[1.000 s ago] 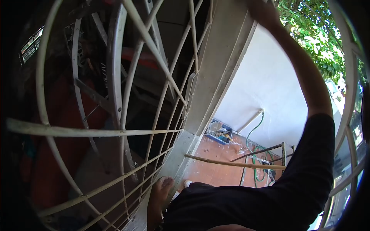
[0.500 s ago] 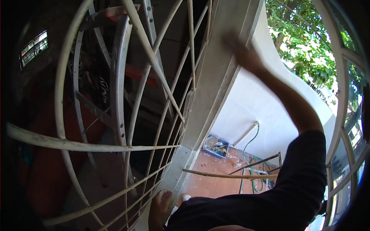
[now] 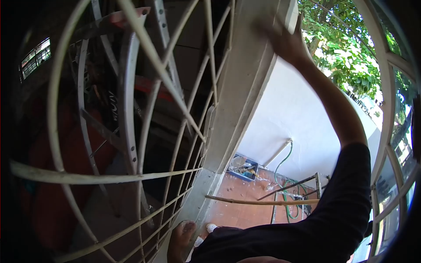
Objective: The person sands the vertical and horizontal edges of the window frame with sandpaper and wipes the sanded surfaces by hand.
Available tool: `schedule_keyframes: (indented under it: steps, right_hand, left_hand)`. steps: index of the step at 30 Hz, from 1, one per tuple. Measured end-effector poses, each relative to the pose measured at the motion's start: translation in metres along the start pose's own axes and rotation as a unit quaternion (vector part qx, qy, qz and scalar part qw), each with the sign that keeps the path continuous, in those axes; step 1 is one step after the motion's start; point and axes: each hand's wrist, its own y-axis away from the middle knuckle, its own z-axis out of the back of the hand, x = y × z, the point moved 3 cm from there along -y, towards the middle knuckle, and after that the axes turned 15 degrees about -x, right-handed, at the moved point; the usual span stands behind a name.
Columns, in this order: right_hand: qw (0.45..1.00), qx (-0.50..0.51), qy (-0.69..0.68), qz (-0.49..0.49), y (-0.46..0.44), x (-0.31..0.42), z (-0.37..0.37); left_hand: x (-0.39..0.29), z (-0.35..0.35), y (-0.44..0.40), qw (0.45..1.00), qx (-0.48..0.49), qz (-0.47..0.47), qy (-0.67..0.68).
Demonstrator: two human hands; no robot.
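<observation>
My right hand (image 3: 287, 44) is raised to the upper part of a pale grey window frame post (image 3: 239, 74). Motion smears its fingers, but the thumb stands apart and the fingers look stretched across the post. Whether the palm touches the surface is unclear. Low in the view, my left hand (image 3: 182, 234) is closed at the lower end of the frame; what it grips, if anything, is hidden. Left of the post spreads a cream metal grille (image 3: 105, 178) of curved and straight bars.
Behind the grille stands a metal stepladder (image 3: 128, 96). Below right are a blue tray of tools (image 3: 245, 168), a green hose (image 3: 285, 162), a thin stick (image 3: 263, 201) and a dark metal stand (image 3: 289, 189) on tiles. A white-barred window (image 3: 386, 109) is at the right.
My right hand has shifted slightly right on the post, and its thumb now shows apart from the fingers. The view has tilted slightly; my left hand stays low by the frame.
</observation>
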Motion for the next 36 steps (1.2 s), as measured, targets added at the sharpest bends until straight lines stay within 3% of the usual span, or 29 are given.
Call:
schedule_keyframes:
  steps: [1, 2, 3, 4, 5, 6, 8, 9, 11, 13, 14, 15, 16, 18, 19, 20, 21, 22, 23, 24, 25, 26, 28, 29, 32, 33, 34, 35, 36]
  right_hand:
    - [0.991, 0.041, -0.068, -0.103, -0.017, -0.039, -0.026]
    - [0.988, 0.081, -0.028, -0.13, -0.017, -0.036, -0.03]
    - [0.98, 0.123, 0.014, -0.153, -0.017, -0.034, -0.033]
    - [0.969, 0.158, 0.165, -0.096, -0.009, 0.001, -0.014]
    - [0.998, 0.05, -0.025, -0.034, 0.033, 0.034, -0.01]
    - [0.987, 0.106, -0.118, -0.004, 0.063, 0.08, 0.013]
    - [0.97, 0.079, -0.215, 0.084, 0.064, 0.075, 0.026]
    - [0.986, 0.022, -0.166, 0.014, 0.041, 0.052, 0.011]
    - [0.992, 0.058, 0.098, -0.046, -0.02, -0.018, -0.016]
    - [0.964, 0.187, 0.059, -0.178, -0.033, -0.03, -0.036]
    - [0.972, 0.131, 0.182, -0.065, -0.007, 0.006, -0.022]
    - [0.995, 0.04, -0.045, -0.076, 0.024, 0.045, -0.002]
    - [0.99, 0.066, -0.122, -0.024, 0.062, 0.084, 0.008]
    - [0.976, 0.06, -0.195, 0.081, 0.064, 0.085, 0.028]
    - [0.98, 0.01, -0.201, 0.006, 0.048, 0.06, 0.006]
    - [0.998, 0.054, -0.009, -0.01, 0.018, 0.027, -0.008]
    - [0.976, 0.12, 0.183, -0.006, -0.012, -0.006, -0.021]
    - [0.992, -0.113, -0.06, 0.003, -0.046, -0.028, 0.009]
    - [0.997, 0.034, 0.04, -0.05, -0.033, -0.016, -0.002]
    - [0.968, 0.185, 0.136, -0.099, -0.004, 0.008, -0.009]
    - [0.996, 0.057, 0.037, -0.05, 0.039, 0.044, -0.005]
    - [0.992, 0.122, -0.022, -0.036, 0.066, 0.088, 0.011]
    - [0.975, 0.109, -0.191, -0.008, 0.082, 0.104, 0.031]
    - [0.989, 0.065, -0.13, -0.011, 0.07, 0.085, 0.016]
    - [0.982, 0.13, 0.106, -0.082, -0.003, -0.008, -0.022]
    - [0.983, 0.132, 0.102, -0.082, 0.005, -0.005, -0.024]
    - [0.99, 0.022, -0.047, -0.134, 0.015, 0.005, -0.021]
    - [0.96, -0.087, -0.193, -0.182, 0.027, 0.018, -0.016]
    - [0.991, 0.063, 0.015, -0.114, 0.041, 0.058, 0.014]
  left_hand:
    - [0.001, -0.004, -0.004, 1.0, 0.006, -0.001, -0.002]
    - [0.004, -0.006, -0.006, 1.0, 0.001, -0.002, 0.011]
    - [0.008, -0.003, -0.007, 1.0, -0.009, -0.003, 0.021]
    - [0.01, -0.003, -0.011, 1.0, -0.009, -0.003, 0.018]
    - [0.01, -0.006, -0.016, 0.999, -0.014, -0.006, 0.051]
    - [0.01, -0.01, -0.015, 0.996, -0.016, -0.006, 0.086]
    - [0.005, -0.011, -0.013, 0.998, -0.007, -0.012, 0.065]
    - [-0.001, -0.011, -0.013, 0.999, 0.003, -0.021, 0.04]
    - [-0.014, -0.013, -0.012, 1.0, 0.017, -0.009, 0.018]
    - [-0.02, -0.011, -0.006, 0.999, 0.03, 0.008, -0.012]
    - [-0.024, -0.01, -0.004, 1.0, 0.012, -0.009, -0.013]
    - [-0.025, -0.01, -0.002, 1.0, -0.005, -0.027, -0.011]
    - [-0.021, -0.009, 0.0, 1.0, -0.004, -0.024, -0.01]
    - [-0.017, -0.01, -0.001, 0.999, -0.002, -0.007, 0.043]
    - [-0.017, -0.008, -0.003, 0.999, -0.004, -0.008, 0.044]
    - [-0.015, -0.006, -0.004, 1.0, 0.004, 0.004, 0.026]
    - [-0.013, -0.006, -0.002, 1.0, 0.014, 0.018, 0.007]
    - [-0.017, -0.007, 0.002, 1.0, 0.012, 0.02, 0.003]
    - [-0.025, -0.004, 0.004, 1.0, -0.009, 0.002, -0.012]
    - [-0.029, 0.001, 0.008, 0.999, -0.028, -0.015, -0.026]
    - [-0.015, -0.001, 0.005, 0.999, -0.021, 0.005, 0.027]
    - [-0.014, 0.001, 0.007, 0.999, -0.02, 0.004, 0.028]
    - [-0.013, 0.003, 0.01, 0.999, -0.01, 0.007, 0.034]
    - [-0.002, 0.005, 0.008, 0.999, -0.018, 0.006, 0.035]
    - [0.023, -0.002, 0.005, 1.0, 0.002, 0.006, 0.03]
    - [0.017, -0.002, 0.006, 1.0, -0.011, 0.007, 0.018]
    - [0.01, 0.003, 0.005, 1.0, -0.027, 0.007, 0.003]
    - [-0.001, 0.002, 0.009, 0.999, -0.031, -0.003, 0.008]
    - [-0.007, 0.001, 0.011, 0.999, -0.032, 0.0, 0.008]
